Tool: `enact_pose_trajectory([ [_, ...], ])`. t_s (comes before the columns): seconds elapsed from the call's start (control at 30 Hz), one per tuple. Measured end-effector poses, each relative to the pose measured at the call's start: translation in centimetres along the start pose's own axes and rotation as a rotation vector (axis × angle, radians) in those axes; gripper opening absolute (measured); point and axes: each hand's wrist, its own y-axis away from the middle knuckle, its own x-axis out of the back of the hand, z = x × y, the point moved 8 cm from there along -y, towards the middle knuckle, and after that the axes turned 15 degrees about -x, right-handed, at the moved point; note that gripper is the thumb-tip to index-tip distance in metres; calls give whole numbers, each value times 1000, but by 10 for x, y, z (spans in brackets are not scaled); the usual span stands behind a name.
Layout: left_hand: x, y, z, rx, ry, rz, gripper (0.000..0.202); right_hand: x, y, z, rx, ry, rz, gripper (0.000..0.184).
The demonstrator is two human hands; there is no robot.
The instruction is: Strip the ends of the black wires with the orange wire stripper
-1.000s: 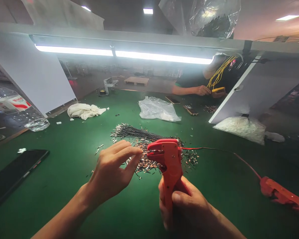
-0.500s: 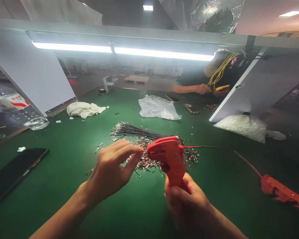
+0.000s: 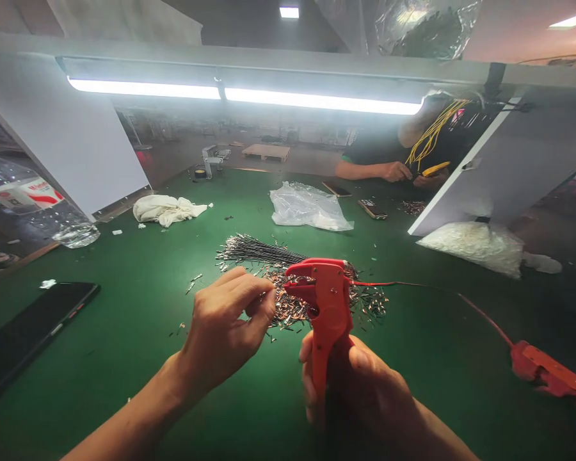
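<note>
My right hand [image 3: 355, 384] is wrapped round the handles of a red wire stripper [image 3: 324, 307], held upright over the green table [image 3: 125, 358]. My left hand [image 3: 225, 323] is pinched, thumb against fingertips, right at the stripper's jaws; what it pinches is too thin to make out. A thin red wire [image 3: 413, 285] trails from the jaws to the right. Behind the tool lies a pile of cut wires and copper-tipped bits [image 3: 278, 269].
A dark phone [image 3: 29, 333] lies at the left edge, a white rag [image 3: 166, 209] and a clear plastic bag [image 3: 307, 208] further back. A second red tool [image 3: 552, 374] lies at right, near a white bag [image 3: 475, 246]. Another person's hands [image 3: 396, 171] work with yellow wires across the table.
The stripper's handles have opened slightly and the tool has tilted upright. My left hand's fingers have curled tighter at the jaws.
</note>
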Motion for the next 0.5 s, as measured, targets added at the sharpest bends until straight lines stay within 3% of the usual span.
enact_pose_trajectory([
  [0.13, -3, 3, -4, 81, 46, -5, 18, 3, 6, -17, 57, -66, -14, 47],
  [0.2, -2, 6, -10, 141, 26, 18, 14, 6, 13, -30, 78, 35, 39, 46],
  [0.3, 5, 10, -14, 144, -63, 96, 6, 16, 28, -49, 56, 452, 262, 37],
  [0.4, 12, 10, -7, 36, -169, 152, 9, 22, 37, -60, -41, 1012, 480, 22],
  [0.5, 15, 8, 3, -82, -256, 171, 13, 22, 36, -62, -17, 1395, 578, 14],
])
